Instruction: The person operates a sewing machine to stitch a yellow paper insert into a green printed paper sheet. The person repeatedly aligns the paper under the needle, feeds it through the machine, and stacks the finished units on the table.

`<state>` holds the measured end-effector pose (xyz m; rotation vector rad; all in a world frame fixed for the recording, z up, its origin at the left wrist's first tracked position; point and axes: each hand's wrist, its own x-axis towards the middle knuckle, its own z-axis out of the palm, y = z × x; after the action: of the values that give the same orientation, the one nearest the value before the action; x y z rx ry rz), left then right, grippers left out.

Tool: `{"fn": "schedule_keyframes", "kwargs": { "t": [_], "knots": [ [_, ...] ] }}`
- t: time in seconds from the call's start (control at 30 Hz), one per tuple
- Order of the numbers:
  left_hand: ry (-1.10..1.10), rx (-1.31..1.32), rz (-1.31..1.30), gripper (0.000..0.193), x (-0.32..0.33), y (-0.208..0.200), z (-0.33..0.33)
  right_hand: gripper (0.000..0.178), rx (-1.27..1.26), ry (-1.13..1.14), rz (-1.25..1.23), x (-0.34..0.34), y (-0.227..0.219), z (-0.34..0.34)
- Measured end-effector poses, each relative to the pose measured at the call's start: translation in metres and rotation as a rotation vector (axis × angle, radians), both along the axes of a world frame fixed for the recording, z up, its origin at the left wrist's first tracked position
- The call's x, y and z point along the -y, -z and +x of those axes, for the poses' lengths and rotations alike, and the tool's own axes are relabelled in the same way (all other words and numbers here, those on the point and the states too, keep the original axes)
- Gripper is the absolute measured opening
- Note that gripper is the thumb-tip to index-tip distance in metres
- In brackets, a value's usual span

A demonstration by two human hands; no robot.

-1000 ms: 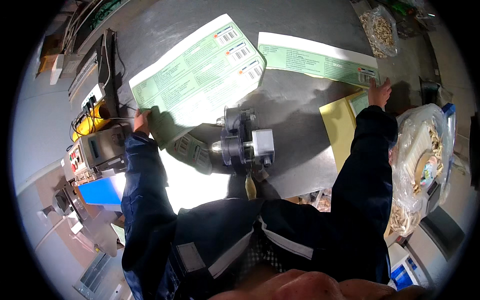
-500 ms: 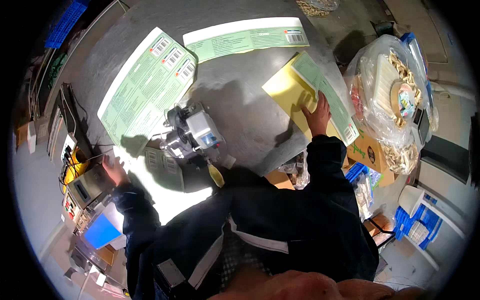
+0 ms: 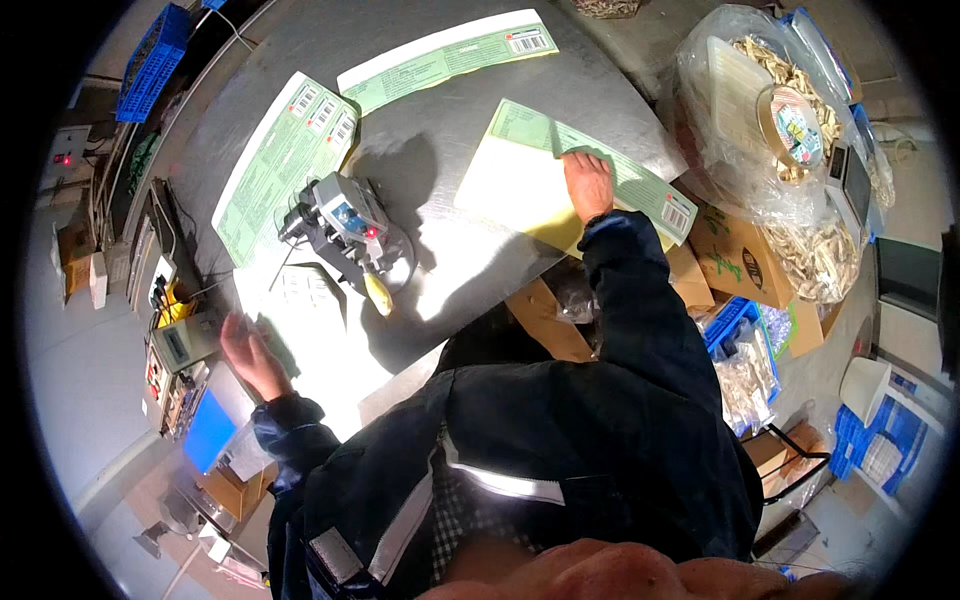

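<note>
On the grey metal table (image 3: 430, 160), a green label sheet (image 3: 632, 178) lies over its pale yellow backing (image 3: 510, 190). My right hand (image 3: 587, 185) is closed at the green sheet's near edge, its fingers bent over the paper; the thumb is hidden. My left hand (image 3: 253, 357) is raised near the table's left edge, its fingers apart with nothing in them. Between my hands stands a small machine (image 3: 350, 215) with a grey housing, a lit red light and a yellow knob. Brightly lit paper (image 3: 300, 350) lies beside the left hand.
Two more green label sheets, one at left (image 3: 285, 165) and one at the far side (image 3: 440, 60), lie on the table. To the right are a clear plastic bag (image 3: 700, 110), a tape roll (image 3: 790, 125) and a cardboard box (image 3: 730, 255). A grey box-shaped device (image 3: 187, 340) stands left.
The view has shifted and turned. My right hand's spread fingers have drawn together at the label sheet's edge. My left hand has moved nearer my body, away from the grey device.
</note>
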<state>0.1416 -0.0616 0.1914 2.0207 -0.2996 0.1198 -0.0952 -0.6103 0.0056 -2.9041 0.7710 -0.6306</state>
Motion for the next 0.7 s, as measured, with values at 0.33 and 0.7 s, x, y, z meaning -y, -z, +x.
{"fn": "schedule_keyframes", "kwargs": {
  "t": [0.33,0.7],
  "knots": [
    [0.363,-0.960,-0.001,0.068,0.159,0.073,-0.185,0.026,0.101,-0.434,0.387,-0.092,-0.037,-0.073],
    [0.141,-1.187,-0.448,0.031,0.126,0.136,-0.194,0.025,0.005,-0.933,0.424,-0.151,-0.044,-0.079]
  ]
}}
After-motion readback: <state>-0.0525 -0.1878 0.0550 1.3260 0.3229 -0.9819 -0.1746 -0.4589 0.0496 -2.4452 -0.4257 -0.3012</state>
